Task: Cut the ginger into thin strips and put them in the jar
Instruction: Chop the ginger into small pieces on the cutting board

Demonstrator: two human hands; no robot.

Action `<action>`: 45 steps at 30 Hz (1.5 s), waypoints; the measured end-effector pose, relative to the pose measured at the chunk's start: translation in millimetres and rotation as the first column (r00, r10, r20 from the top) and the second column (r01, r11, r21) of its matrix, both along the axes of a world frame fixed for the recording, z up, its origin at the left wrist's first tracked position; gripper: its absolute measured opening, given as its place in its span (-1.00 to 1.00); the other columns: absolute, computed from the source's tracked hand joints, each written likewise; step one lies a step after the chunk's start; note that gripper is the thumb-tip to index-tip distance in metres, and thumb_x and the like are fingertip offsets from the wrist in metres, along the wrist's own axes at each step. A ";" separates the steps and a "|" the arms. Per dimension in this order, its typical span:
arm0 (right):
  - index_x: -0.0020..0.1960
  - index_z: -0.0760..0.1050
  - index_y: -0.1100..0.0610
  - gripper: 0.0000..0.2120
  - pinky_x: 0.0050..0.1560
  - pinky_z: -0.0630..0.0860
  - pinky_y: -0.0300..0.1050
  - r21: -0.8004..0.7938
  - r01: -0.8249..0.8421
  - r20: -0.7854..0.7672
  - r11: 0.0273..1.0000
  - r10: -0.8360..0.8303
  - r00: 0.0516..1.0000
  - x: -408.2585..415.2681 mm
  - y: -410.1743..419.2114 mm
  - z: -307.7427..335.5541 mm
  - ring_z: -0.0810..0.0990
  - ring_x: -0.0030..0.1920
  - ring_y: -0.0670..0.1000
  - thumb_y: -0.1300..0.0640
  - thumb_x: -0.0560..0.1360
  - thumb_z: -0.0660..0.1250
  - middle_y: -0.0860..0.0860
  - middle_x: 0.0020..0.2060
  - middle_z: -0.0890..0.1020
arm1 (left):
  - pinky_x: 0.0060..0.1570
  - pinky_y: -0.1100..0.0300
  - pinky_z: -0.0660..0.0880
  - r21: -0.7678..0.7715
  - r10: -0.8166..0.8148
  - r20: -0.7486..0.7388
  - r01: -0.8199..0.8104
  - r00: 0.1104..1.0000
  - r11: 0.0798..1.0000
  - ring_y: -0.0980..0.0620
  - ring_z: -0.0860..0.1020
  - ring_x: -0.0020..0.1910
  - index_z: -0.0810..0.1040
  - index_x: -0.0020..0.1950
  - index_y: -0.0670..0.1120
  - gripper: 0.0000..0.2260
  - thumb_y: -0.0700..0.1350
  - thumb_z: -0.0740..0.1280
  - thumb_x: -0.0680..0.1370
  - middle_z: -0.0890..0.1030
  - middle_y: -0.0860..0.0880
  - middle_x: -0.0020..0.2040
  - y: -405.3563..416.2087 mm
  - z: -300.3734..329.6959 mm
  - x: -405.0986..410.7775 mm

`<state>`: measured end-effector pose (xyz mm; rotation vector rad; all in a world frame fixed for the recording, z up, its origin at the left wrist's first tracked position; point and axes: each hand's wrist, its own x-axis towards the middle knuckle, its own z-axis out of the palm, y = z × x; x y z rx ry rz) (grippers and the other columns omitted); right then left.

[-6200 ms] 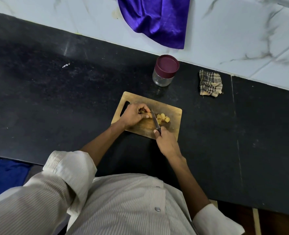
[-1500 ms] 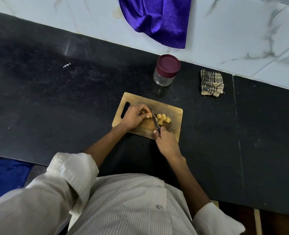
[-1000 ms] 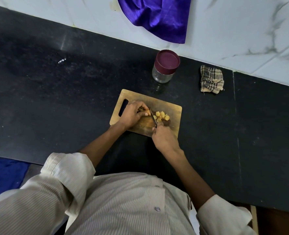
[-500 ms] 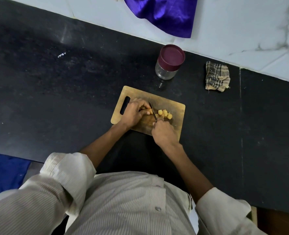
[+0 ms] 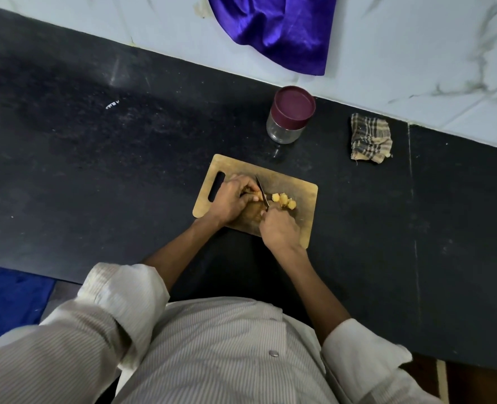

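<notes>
A wooden cutting board (image 5: pixel 301 196) lies on the black counter. My left hand (image 5: pixel 231 198) grips a piece of ginger (image 5: pixel 253 214) on the board, fingers curled over it. My right hand (image 5: pixel 279 230) holds a knife (image 5: pixel 262 192) by the handle, its blade standing right beside my left fingertips. Several yellow cut ginger pieces (image 5: pixel 283 200) lie just right of the blade. A glass jar (image 5: pixel 288 116) with a maroon lid on stands behind the board, apart from it.
A folded checked cloth (image 5: pixel 370 138) lies at the back right of the black counter (image 5: pixel 95 158). A purple cloth (image 5: pixel 276 27) hangs on the white marble wall behind the jar. Something blue (image 5: pixel 5 298) shows below the counter edge at left.
The knife blade has shifted slightly left against my left fingers as the cutting goes on. The camera has tilted a little. The jar and cloth have not moved.
</notes>
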<state>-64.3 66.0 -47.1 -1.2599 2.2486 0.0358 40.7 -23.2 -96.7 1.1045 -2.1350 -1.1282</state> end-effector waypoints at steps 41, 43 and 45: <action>0.21 0.45 0.15 -0.71 0.06 0.55 0.13 -0.092 0.101 0.194 0.991 -0.082 0.978 -1.9 32.8 4.9 0.61 0.07 0.16 -0.02 0.68 0.12 0.14 0.05 0.61 | 0.09 0.29 0.43 0.103 -0.035 -0.008 0.036 0.999 0.994 0.11 0.55 0.02 0.60 -0.05 -0.12 -0.88 -0.26 0.45 0.45 0.61 0.00 -0.02 -3.5 7.8 3.6; 0.21 0.44 0.16 -0.72 0.06 0.56 0.14 -0.089 0.080 0.173 0.993 -0.064 0.983 -0.9 33.2 6.0 0.61 0.07 0.17 -0.02 0.68 0.12 0.14 0.04 0.62 | 0.09 0.29 0.43 0.109 -0.029 -0.001 0.029 1.000 0.994 0.11 0.54 0.03 0.59 -0.04 -0.12 -0.87 -0.26 0.45 0.45 0.61 0.00 -0.01 -3.9 7.3 3.8; 0.20 0.43 0.16 -0.73 0.05 0.57 0.17 -0.089 0.060 0.148 0.994 -0.047 0.988 -0.3 33.4 6.8 0.62 0.05 0.16 -0.01 0.68 0.11 0.13 0.02 0.62 | 0.07 0.32 0.41 0.125 -0.027 0.004 0.026 1.000 0.992 0.13 0.54 0.03 0.58 -0.04 -0.11 -0.86 -0.26 0.44 0.45 0.60 0.02 -0.01 -4.4 8.0 3.6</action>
